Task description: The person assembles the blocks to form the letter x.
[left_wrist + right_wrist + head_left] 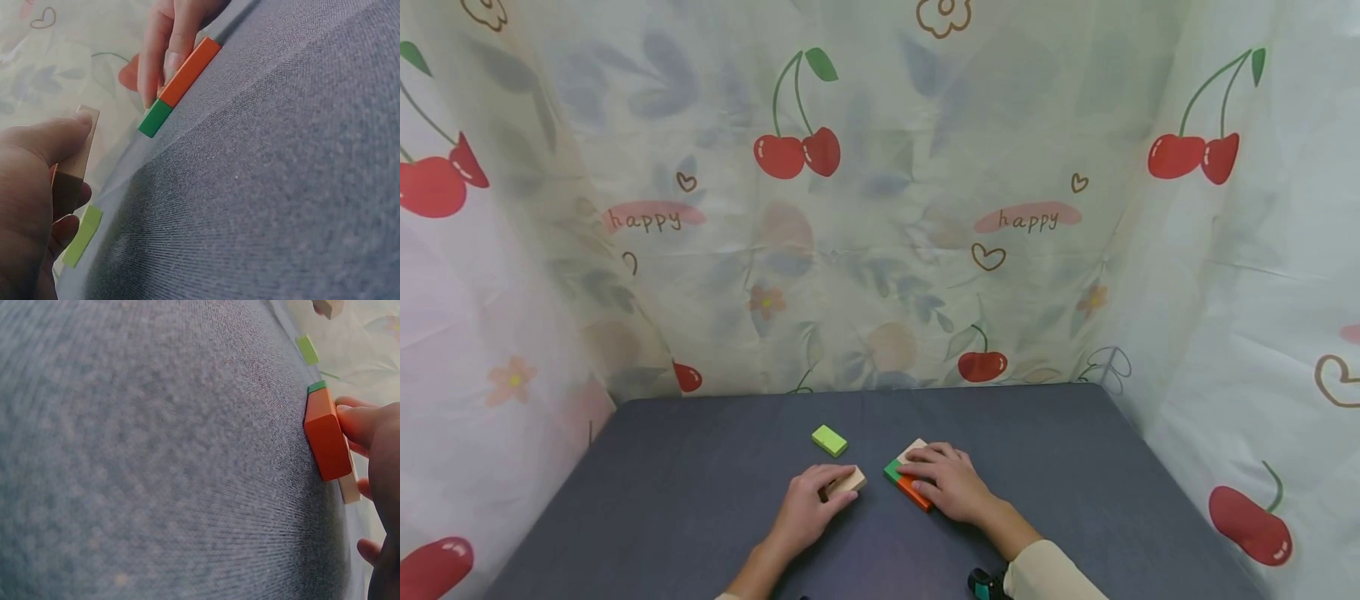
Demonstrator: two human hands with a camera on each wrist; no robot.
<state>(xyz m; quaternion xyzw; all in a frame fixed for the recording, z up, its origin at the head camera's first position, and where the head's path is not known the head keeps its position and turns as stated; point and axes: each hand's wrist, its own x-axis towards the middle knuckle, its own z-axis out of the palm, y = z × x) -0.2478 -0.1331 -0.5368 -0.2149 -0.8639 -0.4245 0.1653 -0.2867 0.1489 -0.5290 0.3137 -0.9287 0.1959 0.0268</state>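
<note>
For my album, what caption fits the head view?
Left hand grips plain wooden block; right hand rests on orange block.

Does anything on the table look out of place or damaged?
Nothing looks damaged or spilled. The light green block lies by itself, apart from both hands. The left hand holds a plain wooden block, and the right hand rests on a cluster with an orange block, a dark green block and another wooden block.

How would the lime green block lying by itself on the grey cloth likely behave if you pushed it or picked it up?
The lime green block is flat with sharp edges, so it would probably slide rather than roll or tip. The grey cloth looks woven, so it may drag a little. It looks rigid and small, like the plain wooden block that the left hand holds, so probably light.
</note>
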